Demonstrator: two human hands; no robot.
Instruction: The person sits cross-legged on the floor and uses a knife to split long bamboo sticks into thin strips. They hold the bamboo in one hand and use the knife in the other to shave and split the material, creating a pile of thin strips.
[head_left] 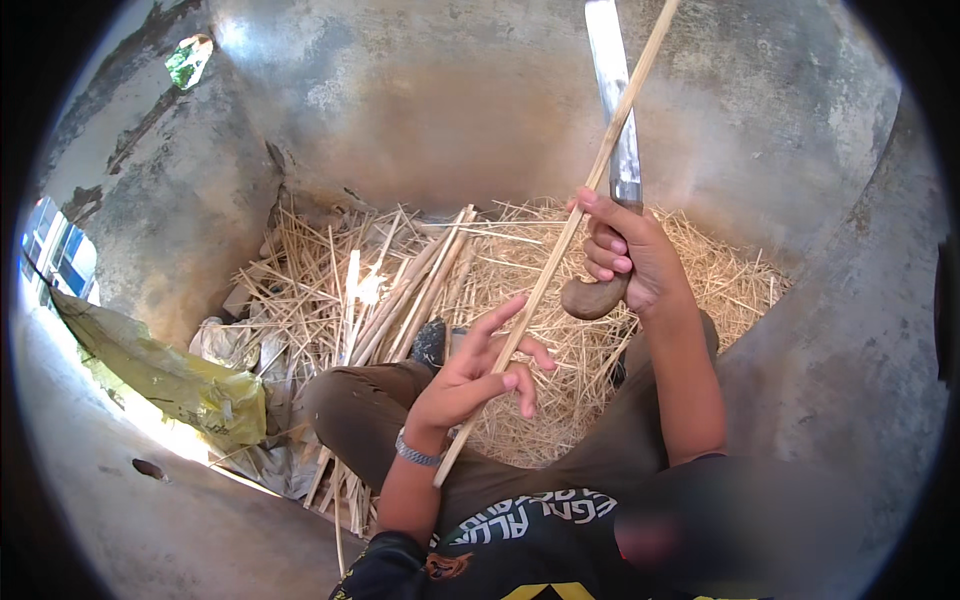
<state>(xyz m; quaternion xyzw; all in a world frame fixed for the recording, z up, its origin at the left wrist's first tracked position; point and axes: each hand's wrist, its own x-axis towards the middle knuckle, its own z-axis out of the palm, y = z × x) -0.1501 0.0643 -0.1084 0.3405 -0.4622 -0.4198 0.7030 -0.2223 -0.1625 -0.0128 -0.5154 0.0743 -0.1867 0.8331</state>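
A long pale bamboo strip (pixel 548 275) slants from the top of the view down past my left wrist. My left hand (pixel 472 378) holds it loosely, the thumb across it and the other fingers spread. My right hand (pixel 635 255) is wrapped round the curved wooden handle (pixel 592 298) of a machete. The machete's shiny blade (pixel 612 80) points up and away, crossing behind the strip. At the upper end of my right hand, the thumb and forefinger also touch the strip. Part of the handle is hidden by my fingers.
Between my bent legs (pixel 360 395) lies a heap of thin shavings (pixel 540 410). Longer split strips (pixel 425 285) are piled at the left. Grey concrete walls (pixel 480 110) enclose me closely. A yellowish plastic sack (pixel 225 400) hangs by a left opening.
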